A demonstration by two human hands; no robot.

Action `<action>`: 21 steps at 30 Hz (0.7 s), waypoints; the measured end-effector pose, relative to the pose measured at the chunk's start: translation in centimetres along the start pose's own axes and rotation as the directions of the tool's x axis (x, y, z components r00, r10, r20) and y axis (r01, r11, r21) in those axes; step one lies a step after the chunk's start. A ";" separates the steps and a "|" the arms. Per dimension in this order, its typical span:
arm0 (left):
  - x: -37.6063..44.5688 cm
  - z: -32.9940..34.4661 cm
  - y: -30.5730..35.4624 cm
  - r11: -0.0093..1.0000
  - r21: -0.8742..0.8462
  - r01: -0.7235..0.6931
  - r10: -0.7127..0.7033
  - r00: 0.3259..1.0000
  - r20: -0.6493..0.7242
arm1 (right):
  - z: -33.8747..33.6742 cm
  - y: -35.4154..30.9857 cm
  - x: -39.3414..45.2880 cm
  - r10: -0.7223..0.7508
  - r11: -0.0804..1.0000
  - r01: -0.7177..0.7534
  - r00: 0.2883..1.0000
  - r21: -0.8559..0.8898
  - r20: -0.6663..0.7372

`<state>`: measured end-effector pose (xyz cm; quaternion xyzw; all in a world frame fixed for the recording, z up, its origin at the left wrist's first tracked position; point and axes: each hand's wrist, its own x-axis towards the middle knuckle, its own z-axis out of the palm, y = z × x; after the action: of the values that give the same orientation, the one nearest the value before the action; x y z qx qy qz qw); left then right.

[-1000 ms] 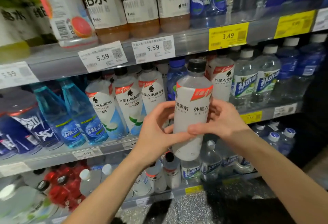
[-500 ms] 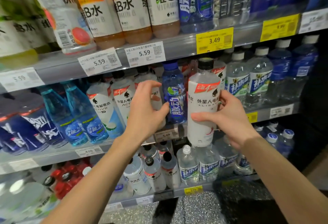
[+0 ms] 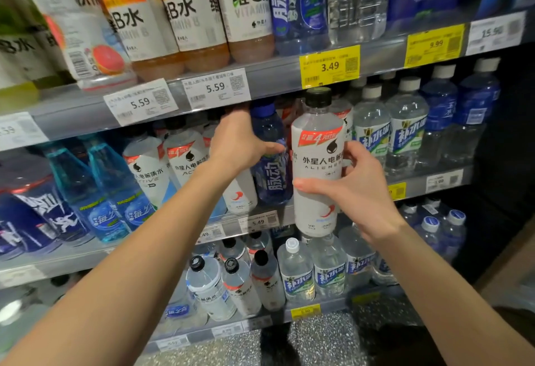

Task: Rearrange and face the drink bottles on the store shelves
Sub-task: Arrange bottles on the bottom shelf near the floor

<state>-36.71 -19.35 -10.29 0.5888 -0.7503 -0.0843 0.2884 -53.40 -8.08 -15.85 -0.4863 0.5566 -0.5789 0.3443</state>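
Right hand (image 3: 357, 192) nearest us, wrapped round the waist of the white bottle (image 3: 317, 168), thumb across the front, fingers behind, bottle upright w/ black cap up, held in the air just in front of the mid shelf (image 3: 260, 222), label facing out. Full by the look of it, so prob. some weight; the plastic body should give a bit under squeeze and the sleeve label looks smooth, maybe slick, so mid-body grip below the red band seems the safe spot, not the cap. Left hand (image 3: 240, 145) further in, reaching under the upper shelf edge, thumb curled onto the blue bottle (image 3: 270, 163) standing on the mid shelf just left of the white one; fingers go behind it, out of sight, so it reads as gripping that bottle. Blue one sits between the white-label row (image 3: 185, 163) and the gap where the held bottle likely goes. Judgement: blue gets shifted aside, white slots in. Risk: knocking neighbours, they're packed tight. Beyond, clear bottles (image 3: 405, 128) to the right, price tags (image 3: 217, 87) on the rail above.
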 end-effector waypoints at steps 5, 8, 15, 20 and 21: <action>-2.1 -0.1 -0.3 0.999 -0.039 -0.033 0.030 0.997 -0.076 | -0.1 0.0 0.3 -0.004 1.000 0.005 0.999 0.014 -0.039; -3.6 -0.1 -0.5 0.985 -0.127 -0.118 0.107 0.991 -0.084 | -0.1 0.2 0.3 0.001 0.999 0.002 0.998 0.049 -0.056; -5.6 -0.7 -1.0 0.937 -0.275 -0.215 0.176 0.971 -0.159 | -0.1 0.3 0.8 -0.042 0.999 0.045 0.995 0.029 -0.096; -7.1 -3.2 -0.4 0.879 -0.414 -0.236 0.175 0.968 -0.179 | 0.3 -0.2 0.9 -0.127 0.992 0.126 0.986 -0.016 -0.110; -7.6 -3.8 -0.5 0.874 -0.424 -0.238 0.178 0.968 -0.176 | 0.4 -0.4 0.9 -0.152 0.988 0.149 0.982 -0.030 -0.115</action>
<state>-33.19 -11.61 -9.90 0.4280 -0.7498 -0.1818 0.4708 -53.21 -9.03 -15.34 -0.4959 0.5435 -0.6249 0.2612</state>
